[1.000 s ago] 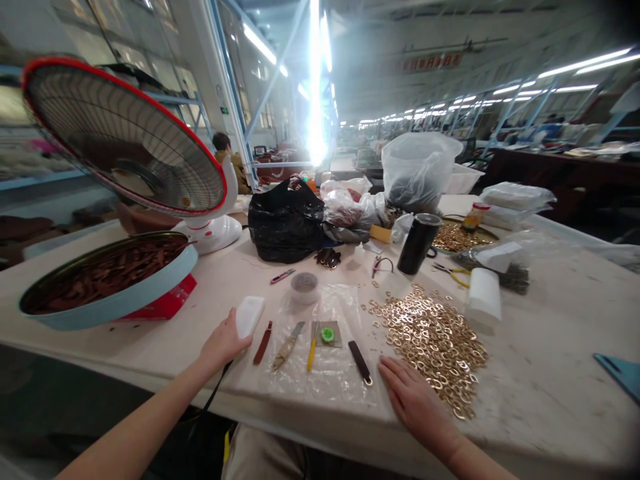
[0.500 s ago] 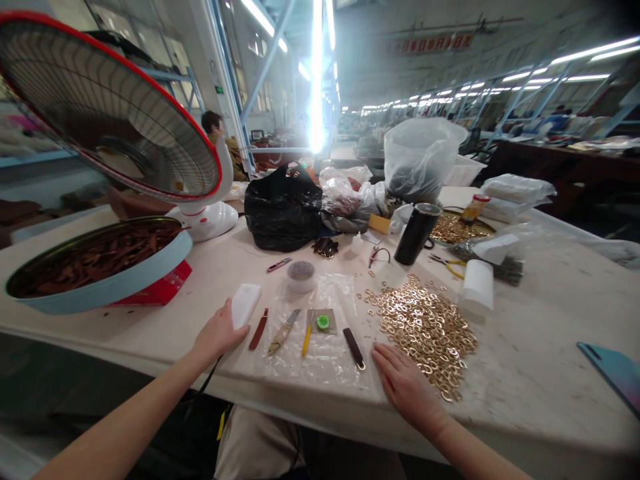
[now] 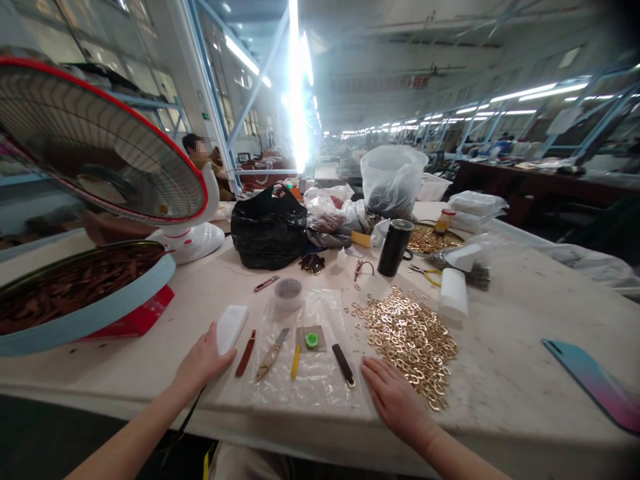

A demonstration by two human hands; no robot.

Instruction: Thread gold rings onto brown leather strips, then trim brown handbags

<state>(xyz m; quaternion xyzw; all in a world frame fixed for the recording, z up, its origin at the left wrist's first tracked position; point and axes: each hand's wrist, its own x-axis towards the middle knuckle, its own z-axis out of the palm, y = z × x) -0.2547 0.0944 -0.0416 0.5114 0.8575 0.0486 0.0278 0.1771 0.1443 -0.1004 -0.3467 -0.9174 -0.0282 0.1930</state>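
Observation:
My left hand rests on the table with its thumb and fingers around the near end of a white rectangular block; a dark cable runs down below the hand. My right hand lies flat, fingers stretched out, beside a heap of gold-coloured metal rings. Between the hands a clear plastic sheet bears a knife with a wrapped handle, a yellow-handled pointed tool, a small green round thing and a dark brown strap with a ring. A reddish-brown strap lies near my left hand.
A red-rimmed fan and a blue-walled tray of brown pieces stand left. Behind are a black plastic bag, a roll of tape and a black mug. A white roll and a phone are right.
The camera has tilted up and turned slightly right, so the table's things appear lower and further left. Both hands keep their places on the table.

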